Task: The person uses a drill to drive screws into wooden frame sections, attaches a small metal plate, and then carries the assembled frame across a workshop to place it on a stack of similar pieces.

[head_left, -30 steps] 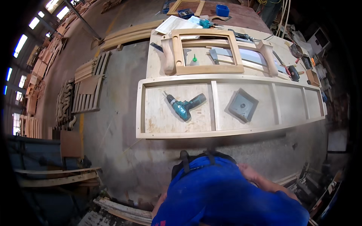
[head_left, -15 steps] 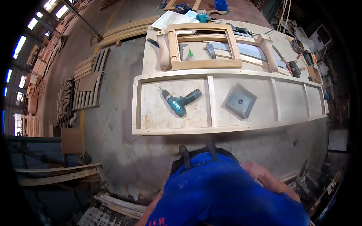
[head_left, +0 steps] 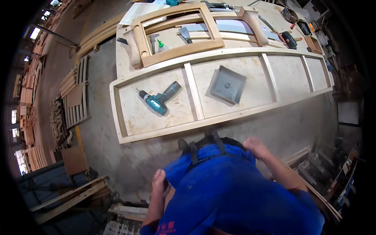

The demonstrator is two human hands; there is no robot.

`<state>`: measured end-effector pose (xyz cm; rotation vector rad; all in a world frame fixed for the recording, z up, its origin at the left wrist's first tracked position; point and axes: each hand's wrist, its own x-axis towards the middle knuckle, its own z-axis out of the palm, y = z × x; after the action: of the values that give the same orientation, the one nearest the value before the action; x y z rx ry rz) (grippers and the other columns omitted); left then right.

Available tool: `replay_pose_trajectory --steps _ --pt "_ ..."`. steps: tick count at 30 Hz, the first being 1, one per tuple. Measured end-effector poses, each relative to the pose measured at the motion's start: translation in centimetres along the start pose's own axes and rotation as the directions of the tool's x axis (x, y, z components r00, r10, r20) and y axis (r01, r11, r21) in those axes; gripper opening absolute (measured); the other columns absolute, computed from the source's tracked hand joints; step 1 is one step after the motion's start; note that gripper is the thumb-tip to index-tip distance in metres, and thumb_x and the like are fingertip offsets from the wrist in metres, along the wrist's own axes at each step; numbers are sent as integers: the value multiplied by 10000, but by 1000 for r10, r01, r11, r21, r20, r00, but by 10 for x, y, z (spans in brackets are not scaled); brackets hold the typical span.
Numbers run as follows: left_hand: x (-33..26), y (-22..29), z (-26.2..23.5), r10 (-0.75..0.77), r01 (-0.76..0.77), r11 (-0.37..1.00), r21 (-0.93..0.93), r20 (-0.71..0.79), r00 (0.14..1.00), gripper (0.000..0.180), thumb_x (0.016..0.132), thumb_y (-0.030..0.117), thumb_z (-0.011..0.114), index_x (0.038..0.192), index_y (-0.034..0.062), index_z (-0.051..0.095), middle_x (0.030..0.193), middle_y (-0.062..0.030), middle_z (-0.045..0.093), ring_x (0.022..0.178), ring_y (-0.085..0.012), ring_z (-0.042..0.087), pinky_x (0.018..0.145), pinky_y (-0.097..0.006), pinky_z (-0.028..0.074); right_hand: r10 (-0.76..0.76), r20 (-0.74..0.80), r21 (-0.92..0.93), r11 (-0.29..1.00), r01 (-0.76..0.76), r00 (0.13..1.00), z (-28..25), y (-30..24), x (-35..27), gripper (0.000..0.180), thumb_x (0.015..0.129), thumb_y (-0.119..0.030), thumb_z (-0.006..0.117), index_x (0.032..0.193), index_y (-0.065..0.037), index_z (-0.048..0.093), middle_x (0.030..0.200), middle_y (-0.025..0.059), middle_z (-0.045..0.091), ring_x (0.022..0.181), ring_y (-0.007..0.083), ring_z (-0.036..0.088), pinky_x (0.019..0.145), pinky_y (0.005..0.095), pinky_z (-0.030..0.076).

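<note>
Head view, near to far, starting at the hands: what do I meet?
Left hand → right hand → teal cordless drill → flat-bladed scraper.

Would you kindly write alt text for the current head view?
A person's left hand and right hand are near their blue shirt, facing a long wooden frame holding a drill and a square gray tray. Beyond lies a smaller frame.

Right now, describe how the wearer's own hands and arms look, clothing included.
The left hand and right hand show no gloves, and the forearms are uncovered. Higher up, blue sleeves begin, part of a blue shirt with small red markings low on the picture's left.
</note>
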<state>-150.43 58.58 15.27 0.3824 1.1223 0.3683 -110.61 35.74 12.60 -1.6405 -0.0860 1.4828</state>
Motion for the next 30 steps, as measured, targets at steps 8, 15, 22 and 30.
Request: replay_pose_trajectory --steps 8,15,22,30 --pt "61 -47 6 556 -361 480 799 40 830 169 901 107 679 996 -2 593 890 -85 610 795 -153 595 740 -298 505 -208 -383 -347 935 68 900 -41 25 63 297 949 -322 647 776 -86 600 633 -30 546 546 55 480 498 248 389" --pt "149 83 126 637 -343 -385 857 516 573 562 805 125 754 1276 -53 502 1262 -267 530 1171 -421 501 1011 -481 399 -389 -505 -665 744 -60 771 -19 -110 162 534 921 -333 575 1297 35 485 982 303 671 996 401 667 874 470 507" --pt "236 108 159 451 -353 -500 791 586 674 746 789 247 777 1366 -71 427 1307 -311 482 1191 -481 478 1002 -517 399 -459 -466 -657 752 51 756 -24 -109 186 524 898 -276 629 1309 30 524 871 222 703 907 391 674 839 456 527" --pt "276 20 178 268 -506 -194 840 542 796 780 783 361 799 1255 -162 466 1140 -349 559 1110 -469 538 985 -481 433 -514 -705 -651 742 -159 488 -102 -65 149 498 873 -247 663 1275 21 545 1196 241 583 1125 405 567 951 478 474"
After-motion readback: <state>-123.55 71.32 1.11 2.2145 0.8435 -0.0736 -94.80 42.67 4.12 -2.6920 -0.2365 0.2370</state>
